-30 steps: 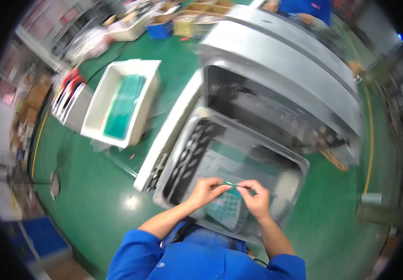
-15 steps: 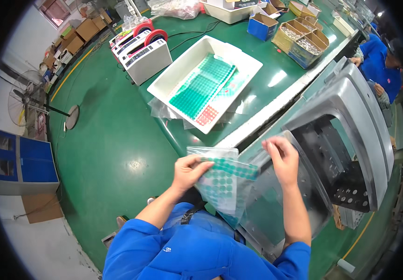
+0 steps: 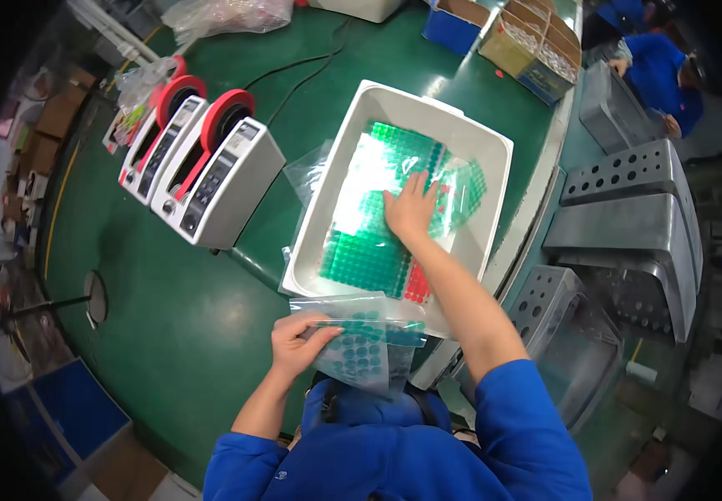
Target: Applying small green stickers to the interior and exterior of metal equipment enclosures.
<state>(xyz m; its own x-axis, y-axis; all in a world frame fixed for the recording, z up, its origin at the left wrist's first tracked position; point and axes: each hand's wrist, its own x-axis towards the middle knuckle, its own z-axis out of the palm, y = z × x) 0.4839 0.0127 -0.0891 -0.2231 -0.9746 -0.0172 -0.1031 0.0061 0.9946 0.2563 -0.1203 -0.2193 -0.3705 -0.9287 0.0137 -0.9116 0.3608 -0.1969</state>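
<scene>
Two hands (image 3: 411, 209), one bag (image 3: 361, 344)

We are seeing a clear bag of green round labels (image 3: 361, 346) lying near the white tray's green label sheets (image 3: 369, 259).

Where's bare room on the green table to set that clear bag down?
Bare green tabletop lies between the white tape dispensers, the white plastic tray and the left hand holding the clear zip bag of green dot stickers. The tray is crowded: sticker sheets under the right hand.
</scene>
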